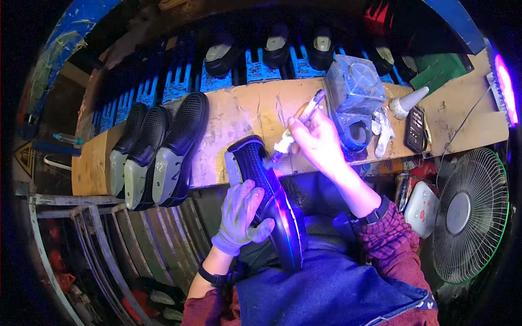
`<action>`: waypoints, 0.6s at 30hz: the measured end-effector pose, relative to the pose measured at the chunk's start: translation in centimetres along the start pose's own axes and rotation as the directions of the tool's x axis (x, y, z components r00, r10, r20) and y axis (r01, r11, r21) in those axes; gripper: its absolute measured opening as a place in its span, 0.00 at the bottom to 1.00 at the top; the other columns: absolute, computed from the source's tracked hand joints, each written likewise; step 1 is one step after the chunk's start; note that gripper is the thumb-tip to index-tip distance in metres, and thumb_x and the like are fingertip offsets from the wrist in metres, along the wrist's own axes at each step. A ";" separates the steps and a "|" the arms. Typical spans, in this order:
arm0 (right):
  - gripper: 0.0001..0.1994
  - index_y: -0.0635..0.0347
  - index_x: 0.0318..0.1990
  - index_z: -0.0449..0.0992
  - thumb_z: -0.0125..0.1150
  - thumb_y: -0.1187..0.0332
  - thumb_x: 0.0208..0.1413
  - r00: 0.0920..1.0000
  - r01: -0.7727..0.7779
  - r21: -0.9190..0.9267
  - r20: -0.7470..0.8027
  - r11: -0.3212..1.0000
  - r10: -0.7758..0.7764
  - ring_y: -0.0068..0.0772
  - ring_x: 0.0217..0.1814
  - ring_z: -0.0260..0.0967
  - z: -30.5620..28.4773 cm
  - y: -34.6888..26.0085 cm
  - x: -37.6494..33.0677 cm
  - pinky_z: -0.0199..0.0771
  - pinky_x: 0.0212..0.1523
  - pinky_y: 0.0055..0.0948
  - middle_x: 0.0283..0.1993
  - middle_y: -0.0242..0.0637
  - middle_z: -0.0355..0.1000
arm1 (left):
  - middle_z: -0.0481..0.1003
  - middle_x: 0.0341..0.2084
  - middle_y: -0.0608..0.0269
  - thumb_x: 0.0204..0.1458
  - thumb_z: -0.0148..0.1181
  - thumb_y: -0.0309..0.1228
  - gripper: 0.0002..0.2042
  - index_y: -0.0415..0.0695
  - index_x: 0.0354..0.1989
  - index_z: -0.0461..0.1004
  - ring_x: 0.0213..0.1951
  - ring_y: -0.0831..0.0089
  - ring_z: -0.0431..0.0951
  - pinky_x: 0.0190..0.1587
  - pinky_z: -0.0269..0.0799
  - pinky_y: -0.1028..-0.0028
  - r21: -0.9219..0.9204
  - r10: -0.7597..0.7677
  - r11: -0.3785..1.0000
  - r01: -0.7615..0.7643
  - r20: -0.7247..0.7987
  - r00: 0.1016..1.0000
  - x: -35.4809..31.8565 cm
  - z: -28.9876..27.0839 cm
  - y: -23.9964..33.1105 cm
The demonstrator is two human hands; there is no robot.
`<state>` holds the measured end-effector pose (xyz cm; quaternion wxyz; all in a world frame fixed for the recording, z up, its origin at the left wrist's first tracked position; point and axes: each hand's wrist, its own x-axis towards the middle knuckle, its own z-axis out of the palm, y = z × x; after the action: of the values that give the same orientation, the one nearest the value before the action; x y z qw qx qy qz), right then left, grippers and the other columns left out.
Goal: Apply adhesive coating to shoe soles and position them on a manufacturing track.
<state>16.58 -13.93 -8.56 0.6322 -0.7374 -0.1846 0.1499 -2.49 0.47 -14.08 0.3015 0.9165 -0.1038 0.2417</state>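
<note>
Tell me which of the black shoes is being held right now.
The black shoe over the person's lap, gripped by the gloved left hand with the right hand brushing it. The three other shoes lie untouched on the bench.

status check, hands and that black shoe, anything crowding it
Gloved left hand grips the black textured shoe at its side. Bare right hand holds a thin brush, tip at the shoe's upper. Nothing blocking; three black shoes lie apart, left.

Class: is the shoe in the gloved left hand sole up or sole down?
Sole up: the dark shoe lies in the left hand, its ribbed sole facing the camera.
</note>
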 end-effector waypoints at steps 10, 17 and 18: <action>0.12 0.64 0.31 0.67 0.57 0.63 0.54 0.994 -0.018 -0.133 -0.108 0.991 0.004 0.29 0.21 0.72 1.9 0.2 5.5 0.70 0.25 0.29 0.22 0.39 0.71 | 0.66 0.51 0.37 0.54 0.46 0.54 0.33 0.35 0.57 0.63 0.49 0.38 0.67 0.53 0.60 0.47 -0.047 0.049 0.998 -0.051 -0.035 0.998 -0.1 0.2 -0.6; 0.05 0.60 0.35 0.66 0.55 0.70 0.58 0.990 0.061 -0.104 0.133 0.993 -0.047 0.14 0.22 0.64 0.1 -1.7 -0.1 0.62 0.21 0.18 0.24 0.26 0.66 | 0.67 0.49 0.43 0.45 0.60 0.49 0.30 0.37 0.51 0.68 0.49 0.46 0.69 0.52 0.65 0.51 0.024 0.030 0.999 -0.029 -0.023 0.999 0.4 -0.3 -0.3; 0.05 0.60 0.35 0.66 0.55 0.70 0.58 0.991 0.057 -0.106 0.126 0.993 -0.043 0.14 0.22 0.64 -0.3 -1.5 -0.8 0.62 0.21 0.18 0.24 0.26 0.66 | 0.67 0.49 0.43 0.45 0.60 0.49 0.30 0.37 0.51 0.68 0.49 0.46 0.69 0.52 0.65 0.51 0.018 0.033 0.999 -0.032 -0.019 0.999 0.5 -0.3 -0.2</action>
<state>15.89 -14.40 -7.01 0.5818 -0.7554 -0.2497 0.1690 -2.11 0.79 -13.70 0.2904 0.9149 -0.1137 0.2564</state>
